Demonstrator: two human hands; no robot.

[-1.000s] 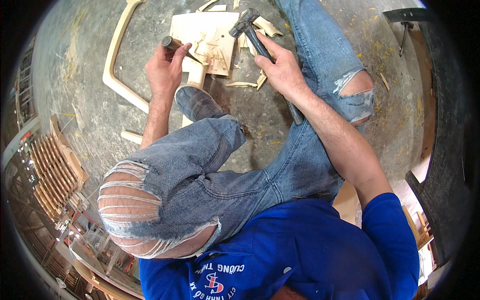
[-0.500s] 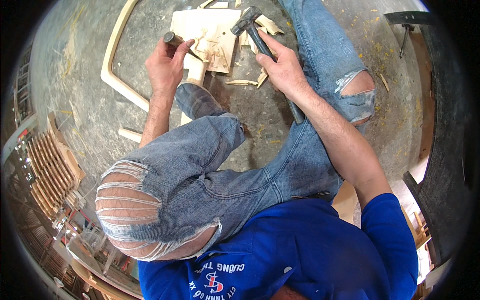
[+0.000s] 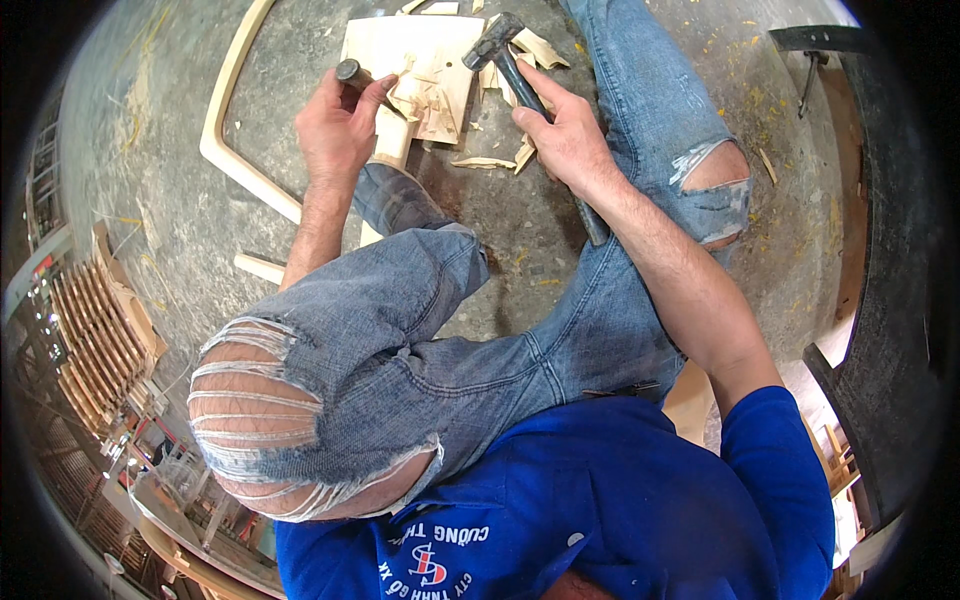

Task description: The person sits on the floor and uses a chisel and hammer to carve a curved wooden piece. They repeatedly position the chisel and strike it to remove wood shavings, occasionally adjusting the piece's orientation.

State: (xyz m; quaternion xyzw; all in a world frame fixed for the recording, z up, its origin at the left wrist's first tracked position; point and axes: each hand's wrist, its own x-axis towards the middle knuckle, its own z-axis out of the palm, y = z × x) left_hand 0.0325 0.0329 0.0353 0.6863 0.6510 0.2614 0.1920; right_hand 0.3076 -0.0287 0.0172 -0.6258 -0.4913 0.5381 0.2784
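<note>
My left hand (image 3: 337,135) is closed round a chisel (image 3: 354,74). The butt of its handle sticks up above the fingers, and its blade slants down to the right onto a pale wooden bar (image 3: 392,138). My right hand (image 3: 567,137) grips a hammer (image 3: 494,42) by its dark handle, with the index finger stretched along it. The hammer's head is right of the chisel and apart from it. Beyond the bar lies a flat light board (image 3: 458,75) with curled wood shavings (image 3: 430,105) on it. My jeans-covered lower leg rests across the bar's near part.
A long bent wooden frame piece (image 3: 224,110) lies on the concrete floor at the left. Loose wood chips (image 3: 540,47) are scattered right of the board. Stacked wooden parts (image 3: 103,335) stand at the far left. A dark metal structure (image 3: 880,300) runs along the right.
My left hand and the chisel's handle end have shifted slightly to the right. My right hand and the hammer look almost still.
</note>
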